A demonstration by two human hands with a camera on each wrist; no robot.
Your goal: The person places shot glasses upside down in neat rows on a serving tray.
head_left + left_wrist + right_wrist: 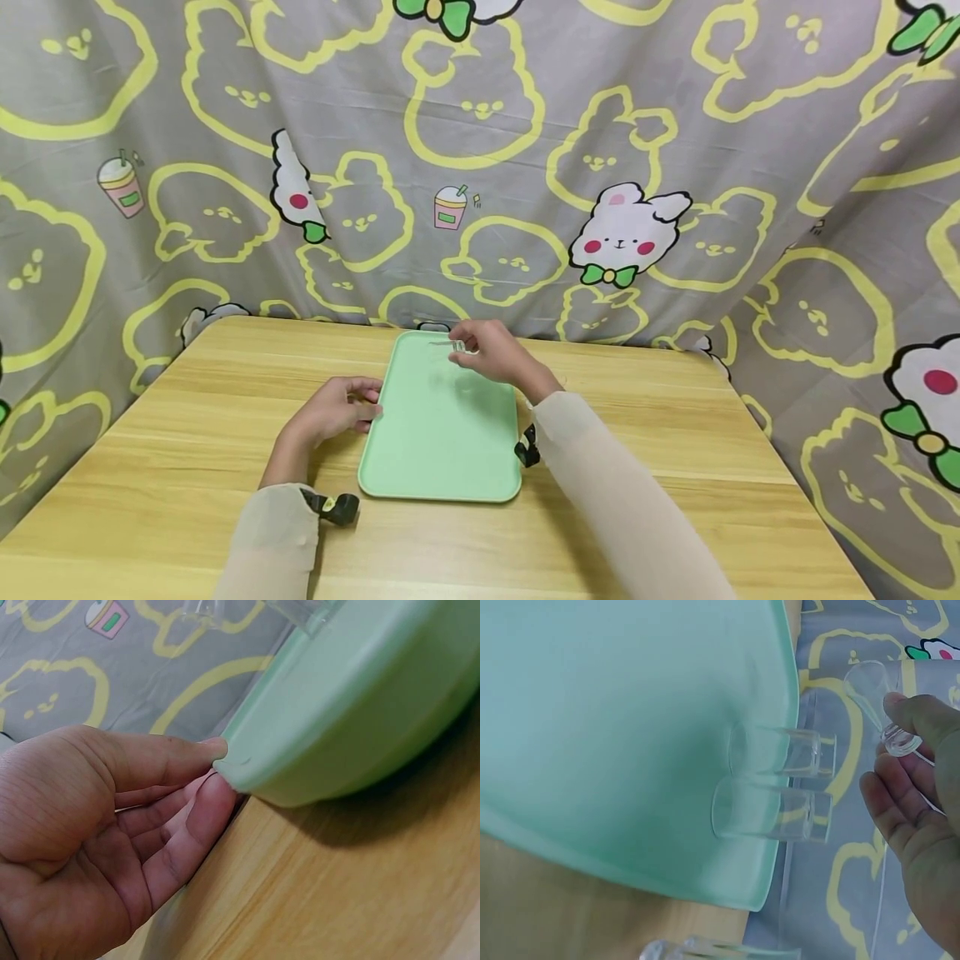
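Observation:
A light green rectangular tray [442,442] is on the wooden table. My left hand [330,410] pinches its left edge; in the left wrist view the thumb [172,759] is on the rim with fingers beneath. Over the tray's far end, my right hand [491,354] holds a small clear glass [881,712] by its thick base, the wide mouth pointing away from the palm. Below that hand, two clear straight-sided glasses [772,806] stand side by side on the tray, thick bases upward. Their outlines are faint in the head view.
More clear glass [705,951] is partly visible beside the tray in the right wrist view. Black wrist cameras [339,508] sit at both cuffs. A patterned curtain [480,167] hangs directly behind the table's [660,467] far edge and along its sides.

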